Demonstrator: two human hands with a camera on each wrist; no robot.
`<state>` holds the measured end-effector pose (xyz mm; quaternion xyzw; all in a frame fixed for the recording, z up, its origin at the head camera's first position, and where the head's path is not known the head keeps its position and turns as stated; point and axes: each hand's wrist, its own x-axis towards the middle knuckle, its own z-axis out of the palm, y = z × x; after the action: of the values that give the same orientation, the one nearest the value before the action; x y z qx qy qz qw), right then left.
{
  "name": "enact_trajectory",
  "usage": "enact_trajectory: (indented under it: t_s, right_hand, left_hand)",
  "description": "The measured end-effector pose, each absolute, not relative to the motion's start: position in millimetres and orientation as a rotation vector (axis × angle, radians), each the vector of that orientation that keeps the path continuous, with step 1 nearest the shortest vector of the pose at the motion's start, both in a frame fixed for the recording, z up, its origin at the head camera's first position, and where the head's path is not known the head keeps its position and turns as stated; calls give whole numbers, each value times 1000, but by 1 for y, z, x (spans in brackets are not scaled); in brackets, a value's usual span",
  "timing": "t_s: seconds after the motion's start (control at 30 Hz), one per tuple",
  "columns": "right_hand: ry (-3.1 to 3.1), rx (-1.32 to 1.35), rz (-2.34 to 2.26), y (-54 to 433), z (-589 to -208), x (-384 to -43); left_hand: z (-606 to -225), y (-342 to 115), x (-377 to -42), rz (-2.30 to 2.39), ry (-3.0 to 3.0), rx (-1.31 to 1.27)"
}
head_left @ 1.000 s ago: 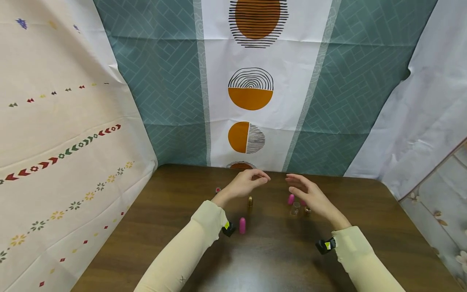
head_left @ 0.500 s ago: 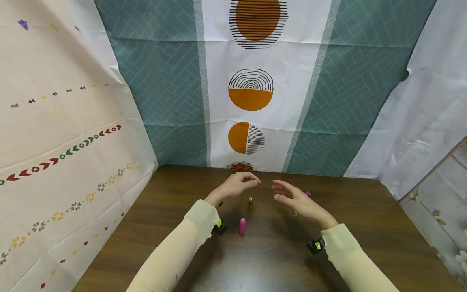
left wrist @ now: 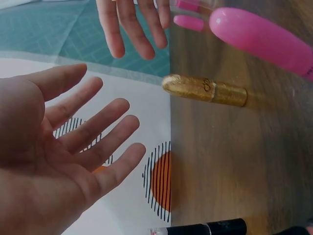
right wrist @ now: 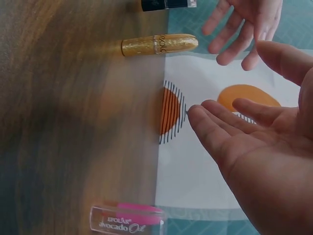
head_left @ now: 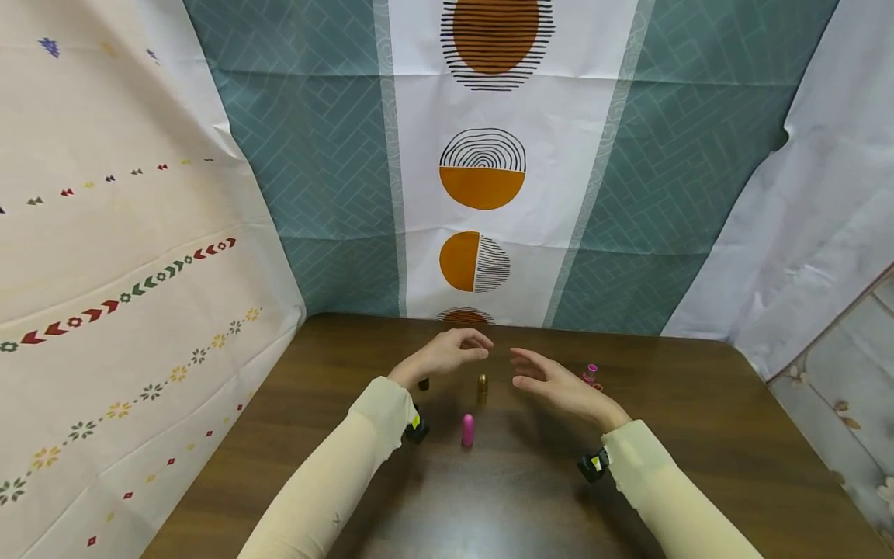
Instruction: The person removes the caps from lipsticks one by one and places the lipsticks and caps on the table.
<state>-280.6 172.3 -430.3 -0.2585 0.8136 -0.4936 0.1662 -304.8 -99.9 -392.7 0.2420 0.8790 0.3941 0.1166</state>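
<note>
Patterned cloth was hung behind a dark wooden bench, on which small cosmetic tubes had been stood upright. Balance was presumably given by their flat ends. Below the gap between the hands, a gold tube was placed; nearer the person, a pink tube. A black tube was set beside the left wrist, a clear-cased tube off to the right. Both the left hand and right hand were held aloft, apart — nothing was gripped, the fingers being loosely extended, perhaps so that no tube would be knocked.
</note>
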Motion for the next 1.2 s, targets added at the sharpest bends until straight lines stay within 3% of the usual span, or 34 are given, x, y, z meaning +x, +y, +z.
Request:
enact_trajectory:
  t_s: [1.2]
  right_hand:
    - [2129, -611, -1514, 159, -473, -283]
  left_hand:
    - [-421, -74, -295, 958, 2607, 632]
